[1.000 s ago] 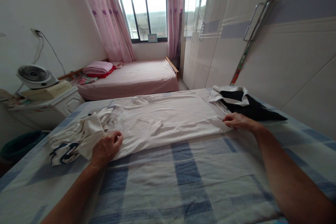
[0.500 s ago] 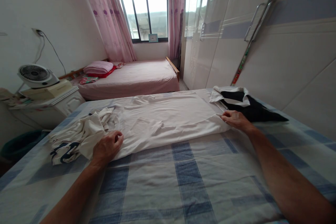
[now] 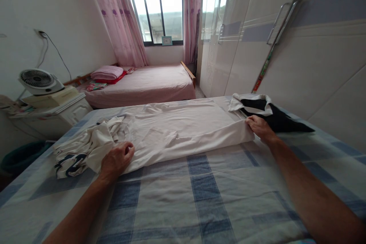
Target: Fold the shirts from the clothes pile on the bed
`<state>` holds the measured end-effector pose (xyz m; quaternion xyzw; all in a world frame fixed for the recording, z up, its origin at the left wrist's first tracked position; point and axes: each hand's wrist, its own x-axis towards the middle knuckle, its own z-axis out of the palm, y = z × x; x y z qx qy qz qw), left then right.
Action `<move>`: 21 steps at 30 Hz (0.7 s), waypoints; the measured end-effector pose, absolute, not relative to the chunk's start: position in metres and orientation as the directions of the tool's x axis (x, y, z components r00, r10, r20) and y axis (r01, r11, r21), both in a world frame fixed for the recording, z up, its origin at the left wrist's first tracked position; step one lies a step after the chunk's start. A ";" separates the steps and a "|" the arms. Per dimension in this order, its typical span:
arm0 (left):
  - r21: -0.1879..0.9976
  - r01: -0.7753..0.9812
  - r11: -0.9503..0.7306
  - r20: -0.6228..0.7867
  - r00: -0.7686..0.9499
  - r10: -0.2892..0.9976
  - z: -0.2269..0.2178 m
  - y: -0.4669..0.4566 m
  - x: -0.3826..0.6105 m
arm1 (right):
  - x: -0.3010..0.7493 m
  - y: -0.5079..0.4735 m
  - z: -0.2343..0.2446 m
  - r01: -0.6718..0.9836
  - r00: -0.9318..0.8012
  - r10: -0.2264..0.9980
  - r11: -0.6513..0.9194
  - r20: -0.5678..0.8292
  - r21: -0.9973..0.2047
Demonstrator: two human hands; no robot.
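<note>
A white shirt (image 3: 183, 122) lies spread across the bed, its near side folded over into a long strip. With fingers curled, my left hand (image 3: 117, 157) rests at the shirt's left end and grips its edge. At the right end, my right hand (image 3: 259, 126) pinches the corner of the folded strip and holds it slightly raised. Beside my left hand is a crumpled pile of off-white clothes (image 3: 94, 143) with dark blue markings. Just beyond my right hand lies a black and white garment (image 3: 265, 112).
The bed has a blue and white checked sheet (image 3: 177, 198). A white wardrobe (image 3: 257, 45) stands along the right. Behind is a second bed (image 3: 154, 80) with pink bedding, below a window. A fan (image 3: 40, 81) sits on a cabinet (image 3: 63, 116) at left, near a dark green bin (image 3: 25, 156).
My right hand has moved slightly to the right and up, drawing the right end of the shirt's folded strip with it. My left hand has stayed in place.
</note>
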<state>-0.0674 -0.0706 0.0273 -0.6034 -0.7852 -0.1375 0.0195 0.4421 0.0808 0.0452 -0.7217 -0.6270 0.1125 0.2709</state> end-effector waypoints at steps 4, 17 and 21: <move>0.186 0.948 0.260 0.191 -0.295 0.936 0.028 -0.071 -0.065 | 0.440 0.077 0.047 0.897 0.236 0.960 -0.156 0.151 -0.415; 0.088 0.965 -0.246 0.329 0.205 0.922 0.024 -0.076 -0.037 | 0.386 0.080 -0.004 0.868 -0.478 0.835 0.497 0.271 0.000; 0.095 0.970 -0.222 0.138 0.208 0.968 0.009 -0.076 -0.037 | 0.403 0.088 -0.022 0.927 -0.376 0.904 0.364 0.203 0.092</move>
